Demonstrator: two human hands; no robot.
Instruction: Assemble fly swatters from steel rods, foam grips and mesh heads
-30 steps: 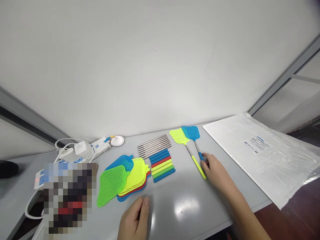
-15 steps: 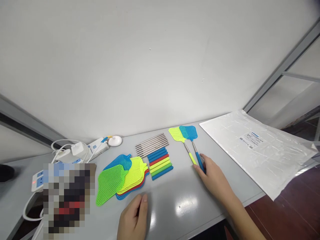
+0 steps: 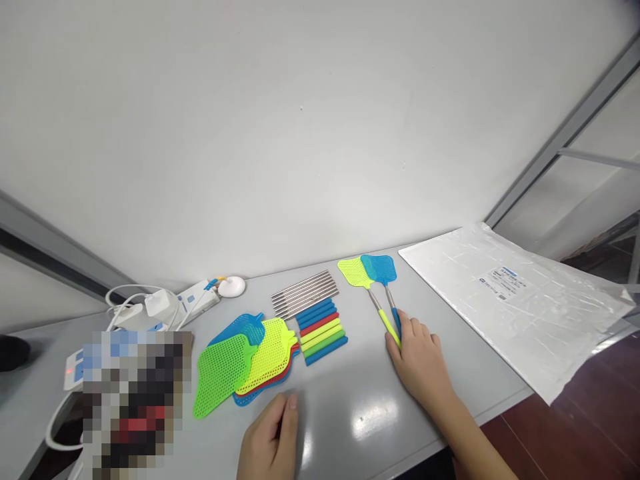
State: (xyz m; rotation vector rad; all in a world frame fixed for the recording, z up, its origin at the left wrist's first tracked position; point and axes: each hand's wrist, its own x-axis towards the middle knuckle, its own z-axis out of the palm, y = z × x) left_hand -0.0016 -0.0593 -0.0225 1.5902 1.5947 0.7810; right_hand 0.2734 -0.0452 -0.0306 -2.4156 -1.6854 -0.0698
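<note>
On the right side of the grey table, a yellow fly swatter (image 3: 356,272) and a blue fly swatter (image 3: 384,269) lie side by side, their heads overlapping. My right hand (image 3: 423,363) is closed over the blue swatter's handle, hiding its lower end; the thumb rests by the end of the yellow handle. My left hand (image 3: 269,440) is loosely curled near the front edge, with nothing visible in it. Beyond it is a pile of loose swatter heads: green (image 3: 224,373), yellow (image 3: 270,352), blue (image 3: 243,329) and red. Several coloured handle tubes (image 3: 323,335) lie in a row below metal rods (image 3: 305,293).
A white plastic package (image 3: 500,287) with a printed label covers the table's right end and overhangs its edge. At the left are a power strip (image 3: 199,300) with plugs and white cables, a round white device (image 3: 231,287) and a pixelated object (image 3: 140,407). A wall (image 3: 320,147) stands behind.
My right hand has shifted slightly and now lies farther over the blue handle, its fingers covering more of it. The two swatters' handles have come closer together. My left hand has barely moved.
</note>
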